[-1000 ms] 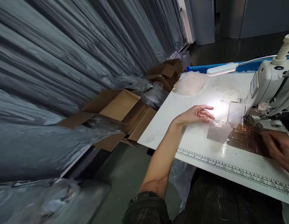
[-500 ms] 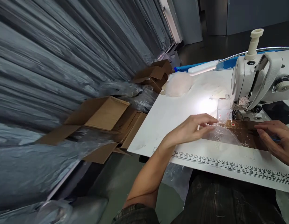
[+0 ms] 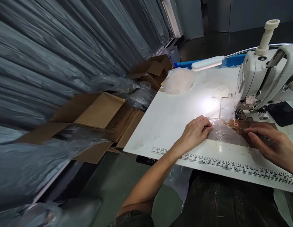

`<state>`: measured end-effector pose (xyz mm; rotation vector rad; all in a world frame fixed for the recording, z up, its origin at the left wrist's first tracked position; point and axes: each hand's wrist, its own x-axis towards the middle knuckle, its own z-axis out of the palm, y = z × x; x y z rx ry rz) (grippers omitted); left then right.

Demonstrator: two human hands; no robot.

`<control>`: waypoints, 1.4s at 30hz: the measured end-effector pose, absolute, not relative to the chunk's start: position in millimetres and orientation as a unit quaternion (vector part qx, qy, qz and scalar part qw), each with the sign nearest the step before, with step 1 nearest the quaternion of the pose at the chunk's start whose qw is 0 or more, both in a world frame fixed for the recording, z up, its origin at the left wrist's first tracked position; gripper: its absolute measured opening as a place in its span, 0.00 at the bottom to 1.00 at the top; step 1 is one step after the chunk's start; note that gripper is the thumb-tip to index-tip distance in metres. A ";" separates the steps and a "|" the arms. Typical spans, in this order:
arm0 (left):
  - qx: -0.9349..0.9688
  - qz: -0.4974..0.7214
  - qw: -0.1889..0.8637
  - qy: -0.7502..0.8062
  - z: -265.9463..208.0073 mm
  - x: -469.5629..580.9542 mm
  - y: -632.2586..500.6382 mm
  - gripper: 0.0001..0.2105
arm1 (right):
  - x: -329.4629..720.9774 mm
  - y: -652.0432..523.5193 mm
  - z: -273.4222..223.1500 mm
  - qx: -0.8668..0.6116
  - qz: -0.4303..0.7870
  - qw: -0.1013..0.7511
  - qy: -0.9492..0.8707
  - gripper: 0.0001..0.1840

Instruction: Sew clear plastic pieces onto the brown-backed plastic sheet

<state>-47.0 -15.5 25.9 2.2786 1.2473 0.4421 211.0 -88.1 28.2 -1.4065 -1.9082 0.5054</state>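
A sheer, whitish piece of fabric (image 3: 219,134) with a curved edge lies flat before the sewing machine (image 3: 253,78), partly over a brown strip (image 3: 238,125) on the table. My left hand (image 3: 196,130) is closed at the fabric's left side, thumb and fingers pinching its edge. On the right, my right hand (image 3: 272,138) hovers low over the brown strip, with thumb and forefinger drawn together near the fabric's right end. What sits between them is too small to make out. A small bluish item shows behind its fingers. The needle area is just beyond the fabric.
A printed ruler (image 3: 217,164) runs along the front edge of the white table (image 3: 175,116). Farther back lie a pile of pale sheer pieces (image 3: 179,81) and a lit lamp (image 3: 208,63). Open cardboard boxes (image 3: 100,110) stand to the left, beside a grey curtain (image 3: 54,56).
My left hand has lowered onto the fabric's left edge, and the fabric now lies flatter. My right hand has moved left, its thumb and forefinger coming closer together. The view has shifted slightly.
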 end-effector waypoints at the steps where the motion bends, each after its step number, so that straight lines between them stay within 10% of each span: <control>1: 0.828 0.176 0.261 0.463 27.6 -48.6 -14.5 0.05 | 210.3 -87.8 28.4 -0.541 0.196 0.348 -0.740 0.13; 6: 0.768 0.221 0.354 0.485 37.3 -45.1 -19.1 0.07 | 193.4 -93.5 26.8 -0.520 0.189 0.346 -0.758 0.13; 10: 0.701 0.208 0.583 0.354 47.6 -28.4 -22.2 0.10 | 165.8 -96.1 20.6 -0.496 0.218 0.353 -0.763 0.42; 20: 0.785 0.318 0.405 0.346 65.1 -22.9 -0.8 0.09 | 193.0 -82.0 26.6 -0.555 0.494 0.416 -0.524 0.16; 28: 0.580 0.103 0.740 0.325 51.2 -4.9 3.9 0.26 | 169.6 -105.2 51.2 -0.506 0.373 0.330 -0.704 0.16; 37: 0.416 0.045 0.871 0.257 27.1 -19.8 -4.9 0.14 | 184.4 -81.3 30.7 -0.573 0.527 0.405 -0.480 0.26; 42: 0.422 0.007 0.872 0.249 24.4 -22.4 -2.3 0.28 | 165.5 -75.6 27.6 -0.480 0.669 0.347 -0.448 0.26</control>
